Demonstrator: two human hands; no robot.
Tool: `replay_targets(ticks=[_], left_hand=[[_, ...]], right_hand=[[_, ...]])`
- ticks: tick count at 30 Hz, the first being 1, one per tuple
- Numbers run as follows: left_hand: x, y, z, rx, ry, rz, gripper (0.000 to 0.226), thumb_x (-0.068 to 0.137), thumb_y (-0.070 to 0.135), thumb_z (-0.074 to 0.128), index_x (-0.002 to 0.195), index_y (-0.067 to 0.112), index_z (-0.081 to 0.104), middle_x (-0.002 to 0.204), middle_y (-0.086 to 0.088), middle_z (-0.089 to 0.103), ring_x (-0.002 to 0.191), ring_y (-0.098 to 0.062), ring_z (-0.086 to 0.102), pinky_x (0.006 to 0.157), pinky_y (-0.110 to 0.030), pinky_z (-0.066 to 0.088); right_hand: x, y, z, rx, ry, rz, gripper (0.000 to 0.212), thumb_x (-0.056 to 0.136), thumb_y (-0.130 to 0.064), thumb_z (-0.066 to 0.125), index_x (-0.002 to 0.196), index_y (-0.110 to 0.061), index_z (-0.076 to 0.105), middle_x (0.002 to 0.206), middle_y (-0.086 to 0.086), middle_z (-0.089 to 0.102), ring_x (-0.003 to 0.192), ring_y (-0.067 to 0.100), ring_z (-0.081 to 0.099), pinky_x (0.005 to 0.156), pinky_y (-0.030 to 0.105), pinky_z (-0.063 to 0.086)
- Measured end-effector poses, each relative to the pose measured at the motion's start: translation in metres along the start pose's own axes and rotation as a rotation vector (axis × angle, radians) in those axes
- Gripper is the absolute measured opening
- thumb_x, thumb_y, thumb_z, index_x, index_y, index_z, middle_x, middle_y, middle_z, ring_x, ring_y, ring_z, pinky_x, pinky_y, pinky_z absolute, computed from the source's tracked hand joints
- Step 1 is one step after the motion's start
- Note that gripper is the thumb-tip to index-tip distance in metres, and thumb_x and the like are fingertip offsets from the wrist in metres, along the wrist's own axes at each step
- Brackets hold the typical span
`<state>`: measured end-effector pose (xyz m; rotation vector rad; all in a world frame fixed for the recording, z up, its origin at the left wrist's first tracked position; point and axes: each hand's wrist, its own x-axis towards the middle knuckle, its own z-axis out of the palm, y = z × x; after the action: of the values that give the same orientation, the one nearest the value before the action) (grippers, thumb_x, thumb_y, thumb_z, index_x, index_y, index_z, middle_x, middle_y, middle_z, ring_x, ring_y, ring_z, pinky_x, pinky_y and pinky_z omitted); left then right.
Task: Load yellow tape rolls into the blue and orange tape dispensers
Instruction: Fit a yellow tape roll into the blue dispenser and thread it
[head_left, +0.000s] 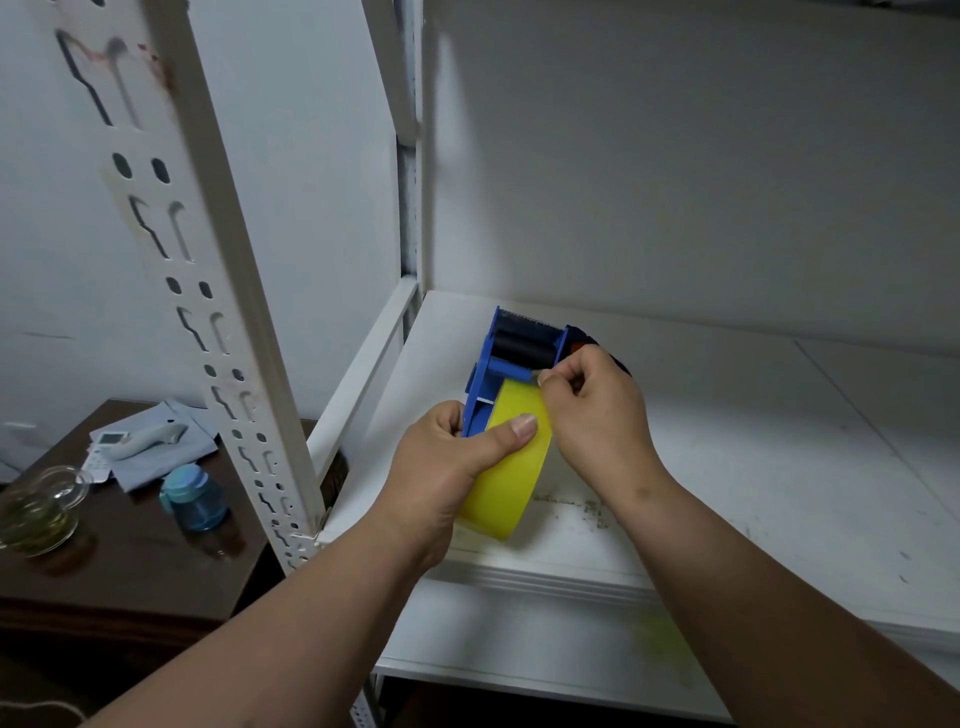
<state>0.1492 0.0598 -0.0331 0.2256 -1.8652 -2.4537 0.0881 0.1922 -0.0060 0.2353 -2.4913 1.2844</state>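
A blue tape dispenser (511, 353) with a black roller and a toothed blade at its far end is held over the white shelf (727, 457). A yellow tape roll (511, 478) sits in its near end. My left hand (452, 467) grips the roll and the dispenser's left side, thumb pressed on the roll's face. My right hand (597, 410) pinches the tape's loose end by the roller, between thumb and forefinger. An orange part of the dispenser shows just behind my right hand. No second dispenser is in view.
A white slotted upright post (218, 312) stands left of the shelf. Beyond it, a dark wooden table (130, 561) carries a glass teapot (39, 512), a blue jar (195, 496), papers and a white thermometer (148, 439). Scuff marks dot the shelf board near my right wrist.
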Motion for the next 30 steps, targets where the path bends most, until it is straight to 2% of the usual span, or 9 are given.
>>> replay_targets(ticks=[4, 8, 11, 15, 18, 21, 23, 28, 30], left_hand=[[0.004, 0.006, -0.005, 0.033, -0.099, -0.033, 0.064, 0.054, 0.05, 0.084, 0.094, 0.007, 0.061, 0.089, -0.014, 0.059, 0.08, -0.027, 0.055, 0.072, -0.041, 0.044], [0.009, 0.01, -0.014, 0.133, -0.363, -0.081, 0.047, 0.067, 0.021, 0.077, 0.108, 0.003, 0.064, 0.087, -0.004, 0.071, 0.076, -0.016, 0.065, 0.065, -0.024, 0.047], [0.011, 0.009, -0.015, 0.165, -0.359, -0.056, 0.045, 0.066, 0.016, 0.076, 0.107, 0.0, 0.066, 0.086, -0.005, 0.072, 0.077, -0.018, 0.063, 0.068, -0.028, 0.043], [0.014, 0.011, -0.014, 0.127, -0.36, 0.019, 0.012, 0.069, 0.019, 0.081, 0.072, 0.021, 0.069, 0.063, 0.009, 0.068, 0.053, -0.002, 0.061, 0.048, -0.012, 0.044], [0.016, 0.01, -0.014, 0.141, -0.342, 0.061, 0.024, 0.076, 0.019, 0.076, 0.055, 0.028, 0.068, 0.055, 0.011, 0.064, 0.049, 0.0, 0.059, 0.046, -0.012, 0.043], [0.017, 0.009, -0.014, 0.161, -0.334, 0.066, 0.028, 0.081, 0.019, 0.073, 0.055, 0.027, 0.068, 0.056, 0.009, 0.065, 0.051, -0.002, 0.061, 0.049, -0.014, 0.045], [0.018, 0.009, -0.015, 0.167, -0.332, 0.058, 0.024, 0.078, 0.028, 0.075, 0.056, 0.026, 0.066, 0.058, 0.008, 0.064, 0.055, -0.004, 0.06, 0.055, -0.016, 0.047], [0.018, 0.012, -0.018, 0.236, -0.336, 0.048, 0.041, 0.08, 0.031, 0.074, 0.043, 0.025, 0.054, 0.047, 0.016, 0.049, 0.047, 0.0, 0.047, 0.053, -0.011, 0.04], [0.019, 0.014, -0.021, 0.237, -0.336, 0.037, 0.047, 0.075, 0.04, 0.076, 0.053, 0.007, 0.051, 0.056, -0.001, 0.044, 0.056, -0.011, 0.044, 0.065, -0.019, 0.037]], right_hand=[[0.001, 0.003, 0.002, -0.008, 0.028, 0.032, 0.02, 0.087, -0.024, 0.056, 0.069, -0.024, 0.047, 0.065, -0.011, 0.05, 0.059, 0.005, 0.046, 0.052, 0.024, 0.032], [0.003, 0.004, 0.0, -0.057, 0.031, 0.005, 0.024, 0.089, -0.028, 0.057, 0.068, -0.026, 0.046, 0.064, -0.011, 0.05, 0.058, 0.004, 0.047, 0.051, 0.023, 0.03], [0.005, 0.001, -0.003, -0.109, 0.039, -0.053, 0.025, 0.089, -0.029, 0.056, 0.067, -0.027, 0.044, 0.066, -0.012, 0.05, 0.06, 0.002, 0.047, 0.051, 0.023, 0.03], [0.008, -0.001, -0.009, -0.175, 0.036, -0.095, 0.02, 0.09, -0.028, 0.053, 0.072, -0.024, 0.045, 0.065, -0.012, 0.047, 0.06, 0.007, 0.045, 0.064, 0.032, 0.041], [0.009, -0.006, -0.012, -0.243, 0.049, -0.15, 0.018, 0.09, -0.026, 0.053, 0.073, -0.023, 0.046, 0.064, -0.014, 0.045, 0.065, 0.013, 0.046, 0.077, 0.037, 0.042], [0.01, -0.01, -0.015, -0.392, 0.113, -0.235, 0.015, 0.086, -0.028, 0.054, 0.073, -0.023, 0.048, 0.078, -0.006, 0.052, 0.083, 0.019, 0.05, 0.088, 0.033, 0.026], [0.012, -0.012, -0.016, -0.457, 0.142, -0.271, 0.013, 0.085, -0.027, 0.053, 0.074, -0.022, 0.049, 0.084, -0.003, 0.051, 0.089, 0.021, 0.048, 0.081, 0.028, 0.015], [0.013, -0.017, -0.016, -0.468, 0.116, -0.292, 0.013, 0.085, -0.025, 0.05, 0.073, -0.024, 0.046, 0.084, -0.006, 0.049, 0.089, 0.021, 0.048, 0.077, 0.029, 0.013], [0.013, -0.018, -0.016, -0.461, 0.125, -0.303, 0.013, 0.085, -0.025, 0.049, 0.073, -0.024, 0.045, 0.084, -0.006, 0.049, 0.09, 0.022, 0.048, 0.078, 0.03, 0.014]])
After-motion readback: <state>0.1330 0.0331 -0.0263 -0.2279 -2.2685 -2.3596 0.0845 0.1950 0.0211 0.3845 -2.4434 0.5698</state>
